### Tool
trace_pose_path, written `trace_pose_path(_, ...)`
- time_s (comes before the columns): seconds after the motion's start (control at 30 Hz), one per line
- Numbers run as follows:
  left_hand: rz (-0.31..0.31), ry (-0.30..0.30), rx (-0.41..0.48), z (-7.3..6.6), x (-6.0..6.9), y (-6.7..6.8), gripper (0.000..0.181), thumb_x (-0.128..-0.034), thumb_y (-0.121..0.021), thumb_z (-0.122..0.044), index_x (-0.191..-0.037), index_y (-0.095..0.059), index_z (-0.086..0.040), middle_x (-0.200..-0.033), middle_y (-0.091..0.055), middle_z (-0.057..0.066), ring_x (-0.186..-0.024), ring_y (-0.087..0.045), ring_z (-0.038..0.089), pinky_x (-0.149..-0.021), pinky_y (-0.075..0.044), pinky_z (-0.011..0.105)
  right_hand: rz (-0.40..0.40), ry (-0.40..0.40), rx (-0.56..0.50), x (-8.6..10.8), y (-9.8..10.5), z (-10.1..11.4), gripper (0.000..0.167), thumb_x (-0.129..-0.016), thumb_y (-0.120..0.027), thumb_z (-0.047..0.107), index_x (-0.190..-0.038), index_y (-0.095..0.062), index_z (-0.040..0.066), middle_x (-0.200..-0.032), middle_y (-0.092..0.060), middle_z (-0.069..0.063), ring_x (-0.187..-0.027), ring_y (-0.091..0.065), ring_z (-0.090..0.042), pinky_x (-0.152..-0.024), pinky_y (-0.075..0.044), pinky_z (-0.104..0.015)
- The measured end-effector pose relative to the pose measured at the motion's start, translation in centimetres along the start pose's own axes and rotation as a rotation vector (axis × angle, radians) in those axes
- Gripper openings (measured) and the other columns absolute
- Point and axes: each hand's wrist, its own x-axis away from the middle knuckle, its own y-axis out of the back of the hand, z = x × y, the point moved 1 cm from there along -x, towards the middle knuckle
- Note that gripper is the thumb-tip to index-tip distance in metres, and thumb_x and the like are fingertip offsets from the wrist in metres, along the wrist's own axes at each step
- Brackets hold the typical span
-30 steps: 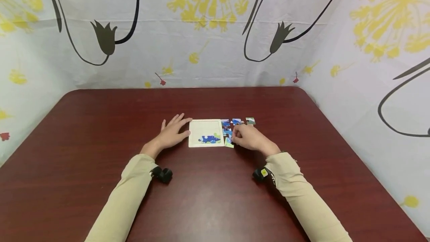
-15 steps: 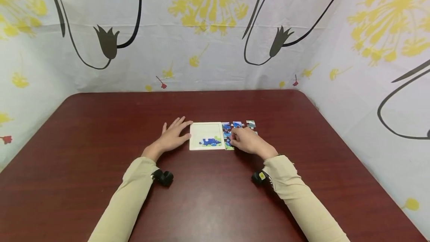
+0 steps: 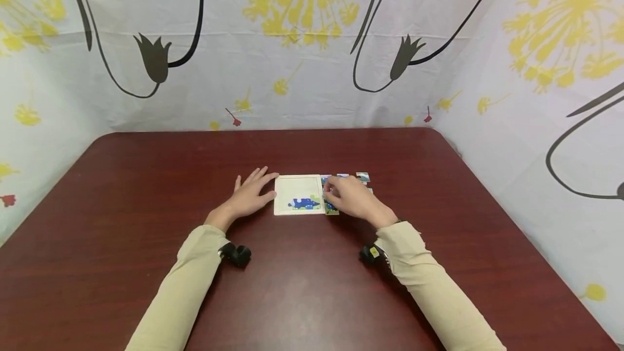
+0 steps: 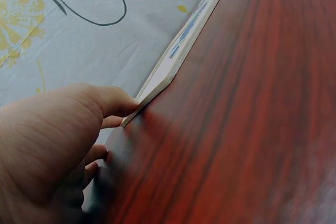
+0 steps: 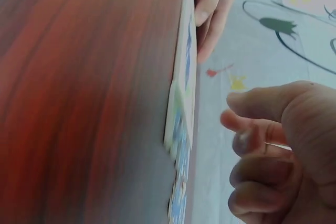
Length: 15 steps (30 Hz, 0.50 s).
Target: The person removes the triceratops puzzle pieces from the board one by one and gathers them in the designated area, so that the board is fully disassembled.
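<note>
A pale square puzzle tray [image 3: 297, 184] lies on the table, with joined blue and green jigsaw pieces [image 3: 306, 203] in its lower right part. My left hand [image 3: 246, 197] rests at the tray's left side, fingers spread; in the left wrist view the thumb [image 4: 118, 102] touches the tray's edge. Over the loose pieces right of the tray hovers my right hand [image 3: 354, 196]. In the right wrist view its fingers are loosely bent, the thumb [image 5: 257, 102] close to the index finger, and no piece shows between them. The right hand covers some pieces.
Loose jigsaw pieces lie right of the tray: a green-and-blue piece [image 3: 331, 209] against its lower right edge, another piece [image 3: 363, 176] farther right. A dark red wooden table [image 3: 302, 270] carries everything. Behind it hangs a patterned white cloth [image 3: 312, 91].
My right hand has shifted left and slightly up from the loose pieces toward the tray's right edge. The left hand and the tray have stayed in place.
</note>
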Motion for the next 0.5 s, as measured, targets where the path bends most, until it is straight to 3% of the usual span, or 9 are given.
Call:
trace_pose_path(0.1,-0.001,-0.003,0.001,0.0,-0.2,0.1,0.054,-0.0952,-0.051,-0.029,-0.145,-0.035,-0.012,-0.152,-0.017,0.017,-0.140,-0.007,0.033,-0.102,0.008,0.061,0.066,0.021,-0.031,-1.1,-0.3,0.8,0.007,-0.088,-0.063,0.014,-0.091,-0.064,0.007,-0.059,-0.048,0.005,-0.051,-0.041,-0.008,-0.055,-0.038,-0.027)
trace_pose_path(0.27,-0.011,-0.001,-0.004,0.0,-0.2,0.0,0.054,-0.0948,-0.052,-0.029,-0.144,-0.036,-0.012,-0.152,-0.017,0.017,-0.140,-0.008,0.034,-0.102,0.007,0.062,0.170,0.052,0.008,-2.6,-1.0,2.1,0.018,-0.084,-0.067,0.012,-0.099,-0.066,0.003,-0.065,-0.055,0.003,-0.062,-0.049,-0.011,-0.064,-0.044,-0.029)
trace_pose_path(0.4,-0.011,0.008,-0.015,-0.1,-0.1,0.0,0.054,-0.0948,-0.052,-0.029,-0.144,-0.036,-0.012,-0.152,-0.017,0.018,-0.139,-0.008,0.034,-0.102,0.007,0.062,0.209,0.056,0.019,-2.9,-1.3,2.7,0.018,-0.083,-0.068,0.010,-0.099,-0.066,0.004,-0.063,-0.053,0.002,-0.064,-0.047,-0.012,-0.065,-0.043,-0.029)
trace_pose_path(0.5,-0.013,0.011,-0.014,-0.2,0.0,0.0,0.054,-0.0949,-0.052,-0.029,-0.144,-0.036,-0.012,-0.152,-0.017,0.017,-0.140,-0.008,0.034,-0.102,0.007,0.062,0.211,0.045,0.011,-2.9,-1.3,2.9,0.018,-0.082,-0.068,0.009,-0.099,-0.065,0.005,-0.071,-0.054,-0.001,-0.069,-0.048,-0.014,-0.068,-0.043,-0.030)
